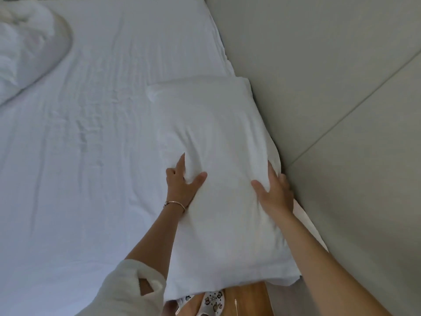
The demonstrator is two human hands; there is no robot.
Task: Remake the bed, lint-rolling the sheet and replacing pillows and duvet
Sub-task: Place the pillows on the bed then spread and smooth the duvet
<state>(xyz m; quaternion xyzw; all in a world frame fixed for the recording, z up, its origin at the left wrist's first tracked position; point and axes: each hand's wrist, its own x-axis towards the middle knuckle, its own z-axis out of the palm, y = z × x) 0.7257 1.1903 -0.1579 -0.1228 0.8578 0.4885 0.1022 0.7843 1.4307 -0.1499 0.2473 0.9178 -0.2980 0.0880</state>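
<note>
Plump white fabric pillow on the white-sheeted bed, against the grey padded headboard. Left hand pinches its cover; right hand presses flat. Soft, light, yielding; probably best held at both side edges.

plump white pillow flat on wrinkled white sheet, against headboard; perhaps bunched duvet far-left

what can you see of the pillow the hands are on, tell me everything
The pillow is white, in a soft, creased cloth case. It lies flat on the sheet at the bed's near right corner, its right edge against the grey headboard and its near end overhanging the mattress edge. The left hand grips a fold on its left side; the right hand presses its right edge with straight fingers.
</note>
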